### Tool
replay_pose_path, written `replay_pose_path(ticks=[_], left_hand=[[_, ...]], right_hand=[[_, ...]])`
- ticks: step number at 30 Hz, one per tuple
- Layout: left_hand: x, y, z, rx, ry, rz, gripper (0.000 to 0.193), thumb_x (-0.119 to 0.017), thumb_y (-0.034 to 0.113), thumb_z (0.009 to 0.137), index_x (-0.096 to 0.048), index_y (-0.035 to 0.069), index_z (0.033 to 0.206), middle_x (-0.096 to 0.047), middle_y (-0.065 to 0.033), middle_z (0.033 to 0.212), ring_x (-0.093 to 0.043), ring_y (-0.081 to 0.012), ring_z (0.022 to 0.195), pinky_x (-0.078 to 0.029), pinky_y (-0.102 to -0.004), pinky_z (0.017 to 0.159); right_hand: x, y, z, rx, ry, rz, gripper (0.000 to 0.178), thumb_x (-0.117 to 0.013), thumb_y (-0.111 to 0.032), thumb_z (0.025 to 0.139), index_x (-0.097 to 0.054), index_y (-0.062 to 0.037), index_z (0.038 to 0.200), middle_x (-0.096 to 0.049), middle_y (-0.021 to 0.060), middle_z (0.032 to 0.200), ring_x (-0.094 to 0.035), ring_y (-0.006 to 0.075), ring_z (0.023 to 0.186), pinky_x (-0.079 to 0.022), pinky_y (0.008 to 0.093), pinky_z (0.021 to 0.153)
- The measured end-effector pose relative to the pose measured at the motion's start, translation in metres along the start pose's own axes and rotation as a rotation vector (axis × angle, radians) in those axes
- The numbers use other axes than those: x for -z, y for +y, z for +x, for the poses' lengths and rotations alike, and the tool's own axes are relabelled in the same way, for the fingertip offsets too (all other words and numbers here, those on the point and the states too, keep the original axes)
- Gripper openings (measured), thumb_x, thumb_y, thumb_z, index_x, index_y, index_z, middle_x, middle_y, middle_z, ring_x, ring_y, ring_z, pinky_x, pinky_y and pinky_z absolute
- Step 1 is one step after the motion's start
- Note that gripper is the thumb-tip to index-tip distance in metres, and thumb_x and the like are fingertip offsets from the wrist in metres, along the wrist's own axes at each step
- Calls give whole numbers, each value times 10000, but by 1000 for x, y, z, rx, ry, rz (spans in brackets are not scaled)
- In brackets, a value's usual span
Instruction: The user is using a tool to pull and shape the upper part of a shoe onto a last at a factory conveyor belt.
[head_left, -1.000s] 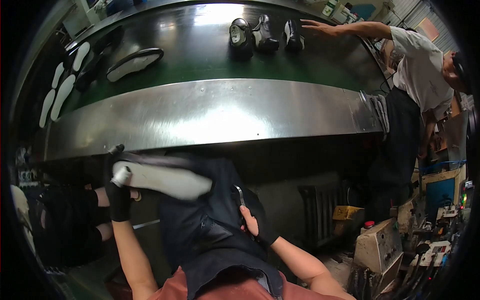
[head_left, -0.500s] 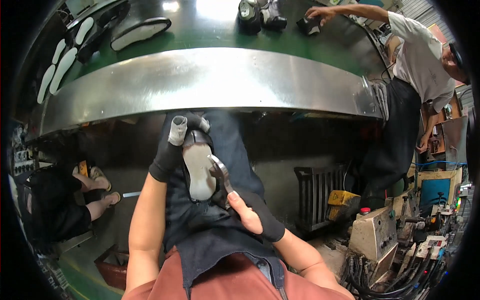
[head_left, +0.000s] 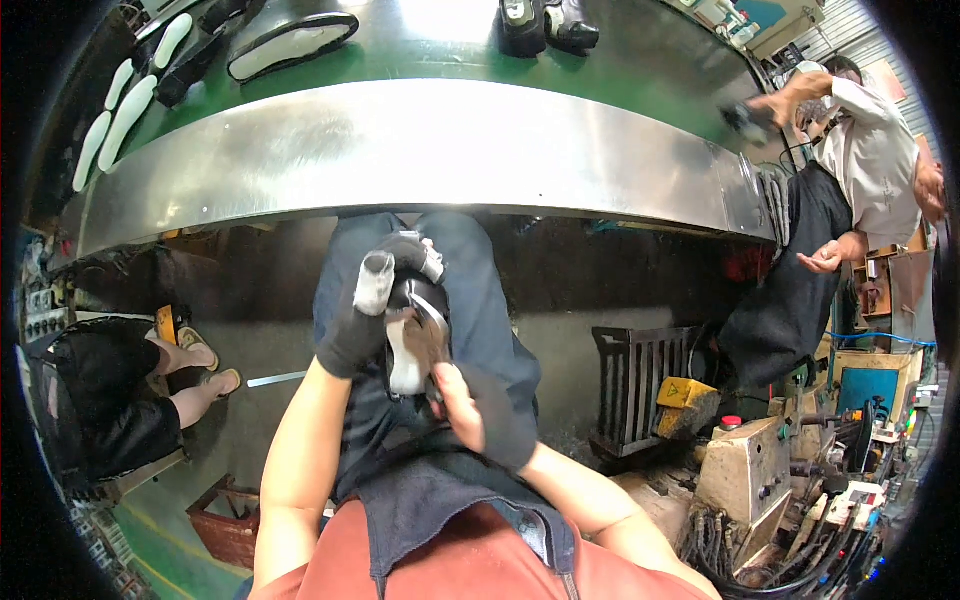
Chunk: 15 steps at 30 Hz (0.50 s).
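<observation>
A black shoe point(head_left: 404, 362) lies sole up over my lap, its pale insole board facing me. My left hand point(head_left: 352, 330), in a dark fingerless glove with whitish wrapping on the fingers, is closed around the shoe's far end. My right hand point(head_left: 488, 412), gloved in the same dark way, grips a metal-headed hammer point(head_left: 430, 318). The hammer head is over the shoe's far half, close to my left fingers. It is smeared by motion, so whether it touches the shoe cannot be told.
Beyond my knees runs a green-topped bench point(head_left: 420, 70) with a metal edge point(head_left: 450, 150). On it stand black shoes point(head_left: 545, 25), a dark sole piece point(head_left: 290, 48) and white insoles point(head_left: 128, 122). A co-worker point(head_left: 880, 160) holds a dark shoe at right. A machine point(head_left: 745, 470) stands lower right.
The hammer has moved up and left, from beside the insole to the shoe's far half. The shoe has shifted slightly right. The co-worker has lifted a dark shoe off the bench.
</observation>
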<state>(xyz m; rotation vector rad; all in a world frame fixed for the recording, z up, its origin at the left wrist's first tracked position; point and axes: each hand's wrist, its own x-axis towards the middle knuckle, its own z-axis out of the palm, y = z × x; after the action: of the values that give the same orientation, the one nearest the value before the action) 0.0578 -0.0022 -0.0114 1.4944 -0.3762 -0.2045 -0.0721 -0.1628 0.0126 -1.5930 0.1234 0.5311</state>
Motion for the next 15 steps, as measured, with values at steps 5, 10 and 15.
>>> replay_pose_path(ticks=[5, 10, 15], left_hand=[[2, -1, 19, -107, -85, -31, 716, -305, 614, 979, -689, 18, 877, -662, -113, 975, -570, -277, 1095, -347, -432, 1075], [8, -10, 6, -86, -64, -133, 718, -304, 612, 979, -690, 15, 878, -668, -122, 980, -573, -274, 1077, -353, -430, 1065], [-1, 4, 12, -132, -12, 0, 650, -354, 567, 983, -687, 13, 918, -667, -122, 990, -584, -272, 1075, -363, -436, 1058]], right_hand=[[-26, 57, 32, 245, 277, -97, 346, -463, -303, 1024, -573, -19, 860, -599, 120, 744, -571, 265, 659, -437, 393, 636], [-1, 17, 10, 132, 14, 163, 483, -376, -433, 1057, -610, -11, 1029, -665, 74, 960, -620, 182, 917, -475, 322, 824], [10, 1, 10, -147, -136, 602, 503, -355, -452, 1060, -619, -31, 985, -684, 70, 941, -632, 174, 888, -481, 301, 790]])
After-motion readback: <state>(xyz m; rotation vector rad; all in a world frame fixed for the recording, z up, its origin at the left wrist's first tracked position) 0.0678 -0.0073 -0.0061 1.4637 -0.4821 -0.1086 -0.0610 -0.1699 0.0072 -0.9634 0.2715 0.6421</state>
